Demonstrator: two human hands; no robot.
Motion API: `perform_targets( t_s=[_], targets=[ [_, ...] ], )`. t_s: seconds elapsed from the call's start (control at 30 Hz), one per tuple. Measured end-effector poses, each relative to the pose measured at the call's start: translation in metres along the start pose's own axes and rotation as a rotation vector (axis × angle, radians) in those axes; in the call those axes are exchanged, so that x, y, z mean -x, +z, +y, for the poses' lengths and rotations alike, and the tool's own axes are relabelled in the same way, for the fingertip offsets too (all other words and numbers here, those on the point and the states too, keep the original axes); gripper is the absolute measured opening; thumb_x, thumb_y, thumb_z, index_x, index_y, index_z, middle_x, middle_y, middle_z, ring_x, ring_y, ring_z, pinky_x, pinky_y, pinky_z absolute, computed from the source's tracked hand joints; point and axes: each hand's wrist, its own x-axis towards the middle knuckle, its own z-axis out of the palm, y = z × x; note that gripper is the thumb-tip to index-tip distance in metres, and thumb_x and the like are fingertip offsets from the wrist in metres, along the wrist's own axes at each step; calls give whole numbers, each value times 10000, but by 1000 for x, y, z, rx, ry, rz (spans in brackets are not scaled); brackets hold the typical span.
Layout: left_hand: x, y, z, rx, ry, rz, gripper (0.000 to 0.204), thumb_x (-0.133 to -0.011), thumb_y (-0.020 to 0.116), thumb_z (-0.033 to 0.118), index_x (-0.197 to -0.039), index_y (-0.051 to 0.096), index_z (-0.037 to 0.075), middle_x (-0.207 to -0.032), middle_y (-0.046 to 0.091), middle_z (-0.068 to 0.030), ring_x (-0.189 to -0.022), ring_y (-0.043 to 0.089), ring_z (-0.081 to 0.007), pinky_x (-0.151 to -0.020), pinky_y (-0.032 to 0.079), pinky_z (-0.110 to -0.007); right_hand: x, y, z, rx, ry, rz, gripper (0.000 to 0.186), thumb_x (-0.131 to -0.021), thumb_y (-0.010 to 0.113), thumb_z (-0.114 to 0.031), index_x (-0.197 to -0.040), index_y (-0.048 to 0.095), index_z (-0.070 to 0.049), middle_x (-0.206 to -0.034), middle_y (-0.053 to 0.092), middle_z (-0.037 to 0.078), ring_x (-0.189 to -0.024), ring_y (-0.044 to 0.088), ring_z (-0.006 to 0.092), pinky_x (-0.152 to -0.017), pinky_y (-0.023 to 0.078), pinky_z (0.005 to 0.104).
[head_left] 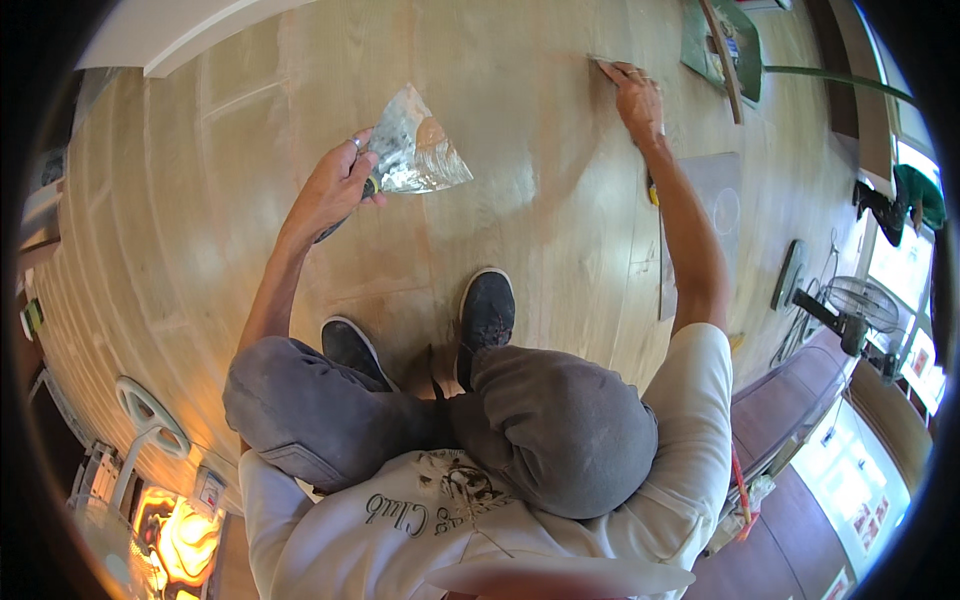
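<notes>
My left hand (335, 185) is closed round the dark handle of a wide putty knife (412, 150), raised in front of my left shoe. Its broad, flared metal blade is shiny and smeared with pale filler. Farther out and to the right, my right hand (637, 98) reaches down to the wood-plank floor (500, 110). Its fingers are pressed together on a small, thin, flat piece (598, 60) at the floor surface, mostly hidden by the fingers, so its kind is unclear. A damp-looking darker streak lies on the planks near that hand.
I squat with both shoes (487, 310) on the floor. A flat grey board (712, 200) lies beside my right forearm, with a small yellow item (653, 192) at its edge. Beyond are a green bag (745, 60) and a wooden strip (722, 60). A fan (860, 305) stands at right.
</notes>
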Motion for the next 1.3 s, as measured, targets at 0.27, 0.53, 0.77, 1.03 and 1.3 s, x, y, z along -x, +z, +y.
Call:
perform_targets(
  t_s=[0.27, 0.53, 0.77, 1.03, 1.3],
  targets=[
    [-3, 0, -2, 13, 2, -42, 431, -1111, 432, 198, -1500, 451, 12, -966, 673, -44, -709, 642, -104, -654, 497, -264, -9, -9, 16, -23, -46, -59, 514, -897, 546, -14, -1335, 678, -248, -1266, 686, 38, -1181, 613, 289, -1000, 485, 471],
    [-1, 0, 0, 1, -15, -16, 436, -1112, 428, 210, -1499, 452, 10, -968, 671, -43, -714, 642, -103, -660, 498, -262, -28, 3, -2, -122, -57, -214, 451, -933, 508, 0, -1292, 711, -183, -1188, 708, 127, -1068, 664, 352, -928, 531, 455],
    [-6, 5, 7, 12, -9, -50, 459, -1112, 428, 209, -1510, 427, -19, -968, 674, -48, -718, 649, -106, -668, 502, -266, -26, 68, 18, -32, -40, 95, 498, -947, 494, 16, -1328, 696, -233, -1204, 714, 128, -1080, 672, 354, -931, 561, 412],
    [-1, 1, 1, 25, -15, -39, 448, -1115, 425, 213, -1514, 442, 9, -978, 678, -49, -725, 651, -111, -673, 507, -268, -46, 4, -50, -173, -76, 16, 515, -931, 488, 42, -1321, 700, -219, -1209, 710, 110, -1097, 665, 337, -939, 558, 427],
    [-3, -2, 3, 5, -16, -42, 459, -1111, 440, 212, -1521, 429, 4, -1003, 677, -56, -728, 652, -113, -681, 513, -269, -32, 9, 20, -94, -168, -213, 479, -932, 509, 7, -1316, 692, -213, -1189, 707, 111, -1101, 652, 346, -956, 532, 430]
  ],
)
